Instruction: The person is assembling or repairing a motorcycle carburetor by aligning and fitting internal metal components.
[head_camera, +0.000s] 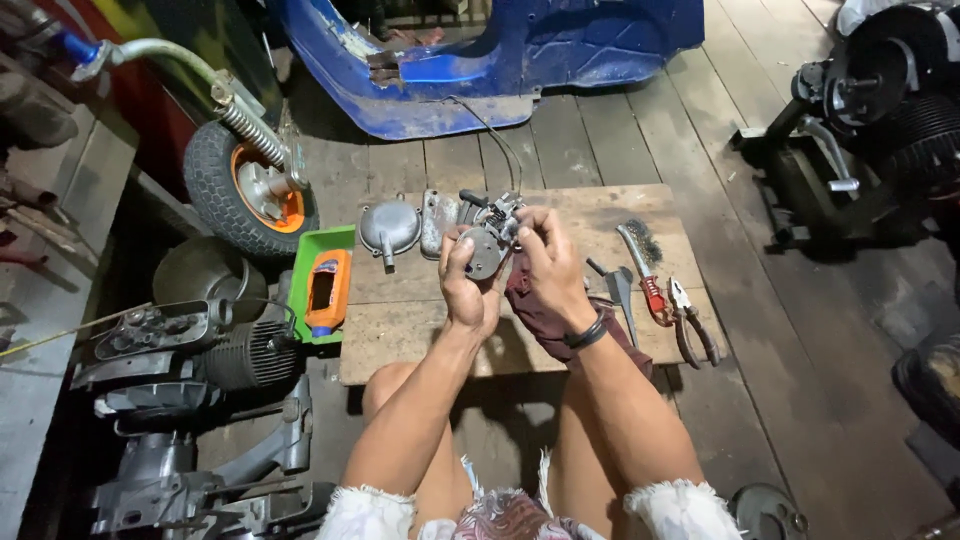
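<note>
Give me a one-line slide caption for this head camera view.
Both hands, left hand and right hand, hold a small grey carburetor over a wooden board beside pliers.

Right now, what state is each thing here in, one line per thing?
Left hand: shut on the carburetor.
Right hand: shut on the carburetor.
Carburetor: held up above the wooden board.
Orange bottle: lying flat in the green tray.
Pliers: lying on the board, handles apart.
Wire brush: lying on the board.

Wooden board with pliers, brush
</note>
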